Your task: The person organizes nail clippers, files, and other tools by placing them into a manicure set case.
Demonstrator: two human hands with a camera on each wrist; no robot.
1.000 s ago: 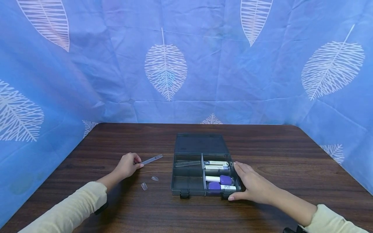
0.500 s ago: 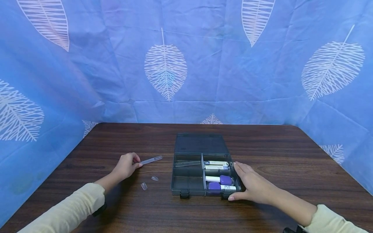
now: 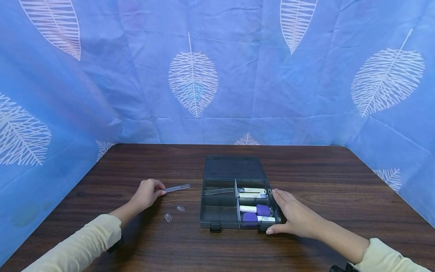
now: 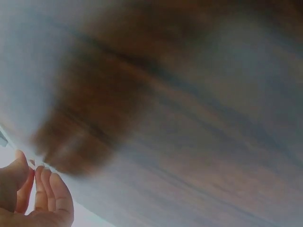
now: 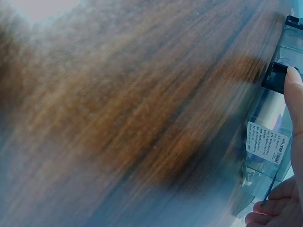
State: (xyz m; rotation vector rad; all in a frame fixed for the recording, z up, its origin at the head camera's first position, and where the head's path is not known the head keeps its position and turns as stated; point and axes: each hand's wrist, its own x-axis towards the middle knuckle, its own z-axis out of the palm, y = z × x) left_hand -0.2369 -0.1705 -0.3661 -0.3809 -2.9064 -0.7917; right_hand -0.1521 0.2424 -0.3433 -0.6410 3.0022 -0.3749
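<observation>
My left hand (image 3: 147, 194) pinches one end of a narrow clear plastic strip (image 3: 178, 187) between thumb and fingers, low over the table. In the left wrist view the bent fingers (image 4: 59, 196) show at the lower left, and the strip is hard to make out. An open dark see-through divided box (image 3: 219, 221) stands to the right. Along its right side lie the fairly straight fingers of my right hand (image 3: 299, 217), with the thumb at the front corner. In the right wrist view that thumb (image 5: 294, 90) touches a black latch (image 5: 275, 77).
Two small clear curved pieces, one nearer (image 3: 168, 217) and one farther (image 3: 181, 208), lie left of the box. Inside it are another clear strip (image 3: 219, 191), two pale nail-clipper-like tools (image 3: 252, 195), and purple-and-white tubes (image 3: 263, 210). The lid (image 3: 234, 167) lies folded back.
The strip in my left hand has tilted slightly flatter, its far end dipping a little. My right hand and the box stay in place.
</observation>
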